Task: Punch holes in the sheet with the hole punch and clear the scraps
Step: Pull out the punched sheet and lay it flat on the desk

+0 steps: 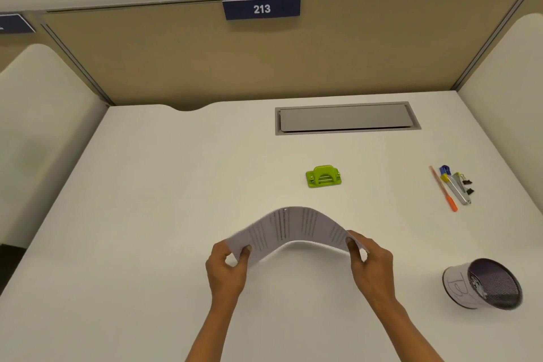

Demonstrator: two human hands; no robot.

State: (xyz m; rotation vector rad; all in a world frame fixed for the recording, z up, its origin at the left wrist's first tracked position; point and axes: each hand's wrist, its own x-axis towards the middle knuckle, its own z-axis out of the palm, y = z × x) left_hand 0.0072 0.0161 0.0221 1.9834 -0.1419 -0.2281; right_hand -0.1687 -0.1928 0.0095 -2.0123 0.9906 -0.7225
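sheet of printed paper is held above the near middle of the white desk, bowed upward into an arch with its lines of text facing up. left hand pinches the sheet's left end between thumb and fingers, and right hand pinches the right end the same way, thumb on top and fingers curled beneath. both forearms reach in from the bottom edge. green hole punch sits on the desk beyond the sheet, apart from it and slightly to the right, untouched. further right lies a small cluster of stationery: an orange pen, a few other pens or markers and black binder clips just beside them. near the right front edge a mesh cup with a white paper wrap lies tipped on its side, its dark opening facing the right. a grey cable hatch is set into the desk at the back, and a sign reading 213 hangs on the tan partition.
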